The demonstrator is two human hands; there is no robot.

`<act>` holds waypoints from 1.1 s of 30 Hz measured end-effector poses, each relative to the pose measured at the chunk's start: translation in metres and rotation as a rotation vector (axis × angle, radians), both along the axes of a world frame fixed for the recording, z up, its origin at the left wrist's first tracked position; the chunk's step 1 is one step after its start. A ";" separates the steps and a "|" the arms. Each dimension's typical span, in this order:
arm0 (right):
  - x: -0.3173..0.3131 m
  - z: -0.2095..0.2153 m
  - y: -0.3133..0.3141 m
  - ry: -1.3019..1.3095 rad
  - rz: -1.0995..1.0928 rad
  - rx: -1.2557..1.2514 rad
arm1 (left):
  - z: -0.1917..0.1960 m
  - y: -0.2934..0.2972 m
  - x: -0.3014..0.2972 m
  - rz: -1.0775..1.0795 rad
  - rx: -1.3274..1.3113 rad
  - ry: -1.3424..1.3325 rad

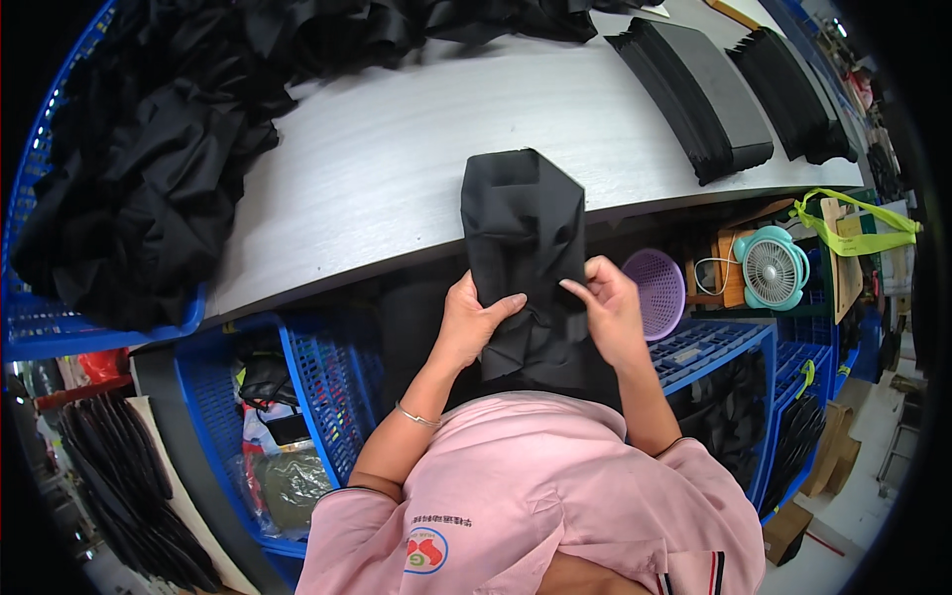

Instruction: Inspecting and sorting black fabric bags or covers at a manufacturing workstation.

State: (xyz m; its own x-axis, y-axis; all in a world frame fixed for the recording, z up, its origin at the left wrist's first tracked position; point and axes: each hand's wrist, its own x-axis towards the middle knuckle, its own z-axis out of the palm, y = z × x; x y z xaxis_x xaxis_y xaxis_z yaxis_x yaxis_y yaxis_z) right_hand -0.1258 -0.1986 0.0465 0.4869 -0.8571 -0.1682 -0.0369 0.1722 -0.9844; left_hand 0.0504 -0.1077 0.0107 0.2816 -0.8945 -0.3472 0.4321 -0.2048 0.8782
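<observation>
A black cloth piece (526, 213) lies partly on the front edge of the white table and hangs down toward my lap. Its upper end looks flat and angular, while the lower part is creased. My left hand (478, 319) grips its left side, thumb on top and the other fingers hidden beneath. At the right edge of the cloth, my right hand (612, 305) has its fingers curled in, the thumb pointing at the fabric; its exact hold there is slightly blurred.
Heaped black fabric (149, 188) covers the left of the white table (377, 149). Stacked black pieces (694, 94) lie at the far right. Below stand a blue crate (327, 397), a purple basket (654, 293), a teal fan (775, 270) and another blue crate (719, 347).
</observation>
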 end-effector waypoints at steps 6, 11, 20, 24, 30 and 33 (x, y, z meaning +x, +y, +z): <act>-0.009 -0.016 -0.022 0.043 -0.089 -0.109 | 0.019 0.000 0.006 -0.033 -0.092 0.089; 0.008 0.009 -0.007 -0.100 -0.042 0.029 | -0.006 0.002 0.014 -0.059 -0.076 0.244; -0.002 -0.005 -0.024 0.086 -0.022 0.077 | 0.003 0.010 0.019 -0.129 -0.115 0.314; 0.019 0.014 -0.012 -0.079 -0.126 0.047 | -0.002 0.012 0.026 -0.158 -0.043 0.404; 0.031 0.028 -0.008 0.146 -0.001 -0.318 | -0.015 0.006 0.023 -0.059 -0.107 -0.023; 0.021 0.003 -0.043 -0.002 -0.123 -0.081 | 0.022 0.000 0.033 -0.049 -0.174 0.183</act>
State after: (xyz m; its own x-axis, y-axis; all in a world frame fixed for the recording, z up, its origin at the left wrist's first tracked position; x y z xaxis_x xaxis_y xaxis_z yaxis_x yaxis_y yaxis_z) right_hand -0.1053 -0.2416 0.0497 0.3774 -0.9211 -0.0955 -0.0187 0.0955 -0.9953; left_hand 0.0831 -0.1079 0.0332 0.1826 -0.9563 -0.2283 0.5808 -0.0824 0.8099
